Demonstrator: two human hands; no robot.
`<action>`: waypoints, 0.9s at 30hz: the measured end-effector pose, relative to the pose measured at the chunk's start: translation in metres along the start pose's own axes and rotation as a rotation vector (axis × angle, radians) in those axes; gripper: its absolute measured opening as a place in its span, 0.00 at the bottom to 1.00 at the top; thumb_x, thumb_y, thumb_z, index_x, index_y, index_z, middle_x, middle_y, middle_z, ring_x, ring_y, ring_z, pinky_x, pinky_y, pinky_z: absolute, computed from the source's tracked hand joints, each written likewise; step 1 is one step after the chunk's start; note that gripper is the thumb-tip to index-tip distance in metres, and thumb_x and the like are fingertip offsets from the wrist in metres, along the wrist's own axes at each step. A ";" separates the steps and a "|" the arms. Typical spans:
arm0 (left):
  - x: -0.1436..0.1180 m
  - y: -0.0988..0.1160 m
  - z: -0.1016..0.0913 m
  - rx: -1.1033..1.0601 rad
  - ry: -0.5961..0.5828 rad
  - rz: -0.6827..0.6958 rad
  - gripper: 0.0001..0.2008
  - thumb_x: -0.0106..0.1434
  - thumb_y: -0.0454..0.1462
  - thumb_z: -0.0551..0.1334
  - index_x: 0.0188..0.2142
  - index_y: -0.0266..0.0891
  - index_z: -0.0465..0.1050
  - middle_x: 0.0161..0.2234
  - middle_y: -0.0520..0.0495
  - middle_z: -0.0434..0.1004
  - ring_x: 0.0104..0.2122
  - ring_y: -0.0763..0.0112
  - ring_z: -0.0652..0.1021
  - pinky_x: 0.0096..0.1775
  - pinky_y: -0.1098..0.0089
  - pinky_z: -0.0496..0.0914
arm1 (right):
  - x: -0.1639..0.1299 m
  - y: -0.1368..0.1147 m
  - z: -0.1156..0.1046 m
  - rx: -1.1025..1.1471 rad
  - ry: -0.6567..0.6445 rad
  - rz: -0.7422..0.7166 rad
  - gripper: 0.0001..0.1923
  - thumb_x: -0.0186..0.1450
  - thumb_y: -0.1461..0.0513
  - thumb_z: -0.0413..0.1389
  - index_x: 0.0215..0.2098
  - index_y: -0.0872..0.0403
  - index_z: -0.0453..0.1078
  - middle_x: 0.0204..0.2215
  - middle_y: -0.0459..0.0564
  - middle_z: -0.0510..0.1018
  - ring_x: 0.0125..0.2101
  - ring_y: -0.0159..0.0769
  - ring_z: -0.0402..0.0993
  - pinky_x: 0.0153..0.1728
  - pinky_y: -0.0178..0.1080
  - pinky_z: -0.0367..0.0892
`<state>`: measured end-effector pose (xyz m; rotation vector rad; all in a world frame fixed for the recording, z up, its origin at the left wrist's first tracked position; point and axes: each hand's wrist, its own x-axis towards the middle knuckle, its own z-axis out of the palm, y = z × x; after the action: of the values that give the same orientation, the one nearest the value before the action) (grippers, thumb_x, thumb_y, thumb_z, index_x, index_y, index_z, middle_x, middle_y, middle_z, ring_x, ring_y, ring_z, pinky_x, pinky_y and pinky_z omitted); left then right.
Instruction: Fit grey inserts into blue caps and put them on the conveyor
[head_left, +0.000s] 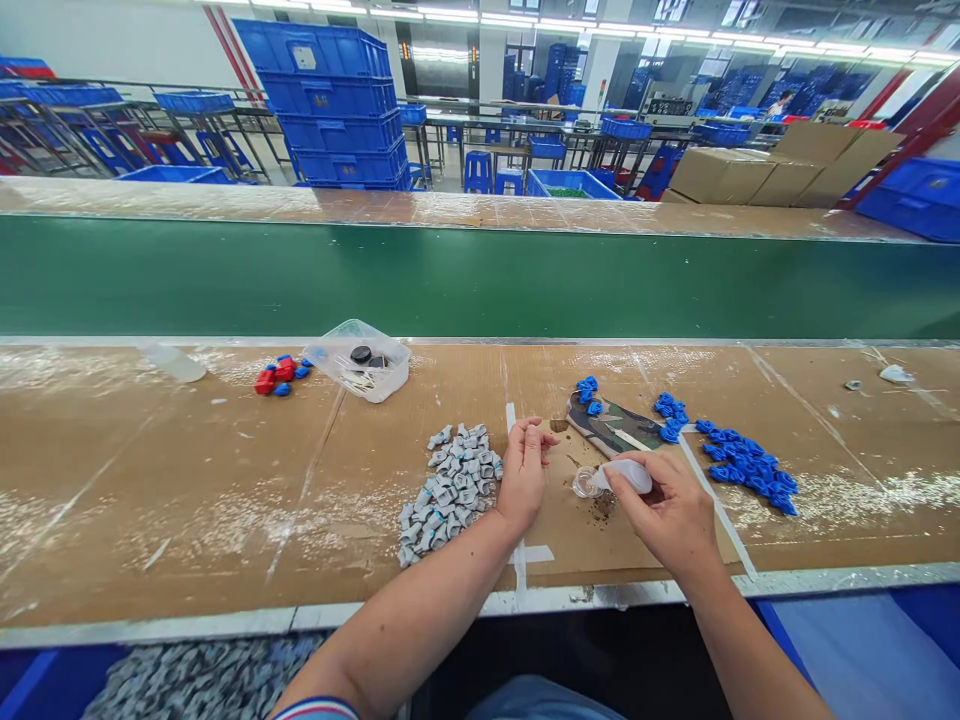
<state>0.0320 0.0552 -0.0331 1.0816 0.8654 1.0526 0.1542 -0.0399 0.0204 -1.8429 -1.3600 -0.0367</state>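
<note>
The right hand (667, 515) is clamped around a small white squeeze bottle (626, 475), tipped with its nozzle toward nine o'clock over a little clear cap (583, 485) on the cardboard-covered bench (225, 500); the left hand (523, 472) has its fingertips pinched together, though what they pinch is too small to tell; a heap of grey parts (450, 485) lies just at its nine o'clock; blue parts (746, 468) spread at the right hand's two o'clock, near a camouflage-patterned piece (619, 425).
</note>
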 end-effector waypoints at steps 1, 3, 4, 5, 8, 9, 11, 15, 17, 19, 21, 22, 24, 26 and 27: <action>0.000 0.000 0.000 0.000 0.000 0.000 0.20 0.66 0.52 0.49 0.45 0.39 0.63 0.34 0.45 0.75 0.38 0.68 0.74 0.36 0.69 0.67 | 0.000 0.000 0.000 0.001 0.000 0.003 0.11 0.59 0.53 0.56 0.29 0.51 0.74 0.28 0.50 0.76 0.27 0.36 0.71 0.24 0.36 0.67; 0.000 0.001 0.000 -0.001 -0.001 0.003 0.19 0.66 0.51 0.49 0.44 0.39 0.63 0.34 0.45 0.75 0.37 0.68 0.74 0.36 0.69 0.67 | 0.001 -0.001 0.000 -0.001 -0.006 0.006 0.11 0.58 0.52 0.55 0.29 0.51 0.74 0.28 0.50 0.75 0.27 0.36 0.71 0.24 0.37 0.66; 0.000 0.001 0.000 -0.002 -0.001 0.005 0.19 0.66 0.52 0.49 0.44 0.39 0.63 0.34 0.45 0.75 0.37 0.68 0.74 0.36 0.68 0.67 | 0.001 -0.001 0.000 -0.004 -0.011 0.005 0.11 0.58 0.52 0.55 0.29 0.50 0.74 0.28 0.50 0.75 0.27 0.36 0.71 0.24 0.37 0.66; 0.000 0.001 0.000 -0.004 0.000 0.007 0.19 0.66 0.52 0.50 0.44 0.39 0.63 0.33 0.45 0.75 0.36 0.68 0.74 0.36 0.68 0.67 | 0.001 -0.001 0.000 -0.007 -0.014 0.005 0.11 0.58 0.52 0.55 0.29 0.50 0.74 0.28 0.50 0.75 0.27 0.36 0.71 0.24 0.36 0.66; 0.001 0.001 0.000 -0.005 0.006 0.007 0.20 0.65 0.53 0.50 0.43 0.39 0.63 0.33 0.45 0.75 0.36 0.67 0.74 0.36 0.68 0.67 | 0.001 0.000 0.001 -0.004 -0.015 0.011 0.11 0.58 0.52 0.56 0.29 0.50 0.74 0.28 0.50 0.75 0.27 0.36 0.71 0.24 0.36 0.66; 0.001 0.000 0.000 -0.004 0.009 0.007 0.20 0.65 0.53 0.50 0.43 0.39 0.63 0.33 0.45 0.75 0.36 0.67 0.74 0.36 0.68 0.67 | 0.001 0.000 0.001 -0.001 -0.014 0.016 0.11 0.58 0.52 0.56 0.29 0.50 0.74 0.29 0.50 0.75 0.27 0.36 0.71 0.23 0.36 0.66; 0.001 -0.001 0.000 0.000 0.013 0.010 0.21 0.65 0.53 0.49 0.44 0.39 0.63 0.33 0.45 0.75 0.36 0.67 0.74 0.36 0.68 0.67 | 0.000 0.000 0.001 0.002 -0.014 0.019 0.12 0.58 0.52 0.56 0.29 0.51 0.74 0.29 0.50 0.75 0.27 0.36 0.71 0.23 0.36 0.66; 0.001 -0.002 0.000 0.004 0.008 0.007 0.21 0.65 0.52 0.49 0.44 0.39 0.63 0.34 0.45 0.75 0.37 0.68 0.74 0.36 0.69 0.67 | 0.000 0.000 0.001 -0.004 -0.015 0.003 0.11 0.58 0.53 0.56 0.29 0.50 0.74 0.29 0.50 0.76 0.27 0.36 0.71 0.24 0.36 0.66; 0.001 -0.002 0.000 0.003 0.005 0.004 0.21 0.65 0.53 0.49 0.44 0.39 0.63 0.34 0.45 0.75 0.37 0.67 0.74 0.36 0.69 0.67 | 0.000 -0.001 0.001 -0.004 -0.011 -0.004 0.10 0.59 0.54 0.56 0.29 0.50 0.74 0.29 0.50 0.76 0.28 0.36 0.71 0.24 0.36 0.66; 0.001 -0.001 0.000 0.002 0.006 0.004 0.21 0.65 0.53 0.49 0.44 0.39 0.63 0.34 0.45 0.75 0.37 0.67 0.74 0.36 0.69 0.67 | 0.000 0.000 0.002 -0.003 -0.008 -0.001 0.10 0.59 0.54 0.56 0.29 0.50 0.74 0.29 0.50 0.76 0.27 0.36 0.71 0.23 0.36 0.66; 0.001 -0.001 0.000 0.002 0.007 0.005 0.21 0.65 0.53 0.49 0.44 0.39 0.63 0.34 0.45 0.75 0.37 0.67 0.74 0.36 0.69 0.67 | 0.000 0.000 0.002 -0.003 -0.008 0.007 0.10 0.58 0.53 0.56 0.29 0.50 0.74 0.29 0.50 0.76 0.27 0.36 0.71 0.23 0.36 0.66; 0.001 -0.001 0.000 0.003 0.008 0.006 0.21 0.65 0.52 0.49 0.44 0.39 0.63 0.34 0.45 0.75 0.37 0.67 0.74 0.36 0.68 0.67 | 0.000 0.000 0.002 -0.001 -0.010 0.009 0.10 0.58 0.53 0.56 0.29 0.50 0.74 0.29 0.50 0.76 0.27 0.36 0.71 0.23 0.36 0.66; 0.001 -0.001 0.000 0.003 0.010 0.007 0.20 0.66 0.52 0.49 0.45 0.39 0.63 0.34 0.45 0.75 0.37 0.67 0.74 0.36 0.68 0.67 | 0.000 0.000 0.002 0.004 -0.015 0.007 0.10 0.58 0.54 0.56 0.29 0.50 0.74 0.29 0.50 0.76 0.27 0.36 0.71 0.23 0.36 0.66; 0.001 -0.001 0.000 0.002 0.011 0.007 0.20 0.66 0.52 0.49 0.44 0.39 0.63 0.33 0.45 0.75 0.37 0.67 0.75 0.36 0.69 0.67 | 0.000 -0.001 0.001 0.007 -0.017 0.005 0.10 0.58 0.53 0.56 0.29 0.50 0.74 0.29 0.50 0.76 0.27 0.36 0.71 0.22 0.36 0.66; 0.001 -0.001 0.000 0.000 0.011 0.009 0.20 0.66 0.52 0.49 0.44 0.39 0.63 0.33 0.45 0.75 0.37 0.67 0.75 0.36 0.69 0.67 | 0.000 -0.001 0.001 0.007 -0.018 0.006 0.10 0.58 0.53 0.56 0.29 0.51 0.74 0.29 0.50 0.76 0.27 0.36 0.71 0.22 0.36 0.66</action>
<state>0.0329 0.0556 -0.0344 1.0814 0.8705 1.0664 0.1529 -0.0391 0.0199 -1.8452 -1.3650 -0.0125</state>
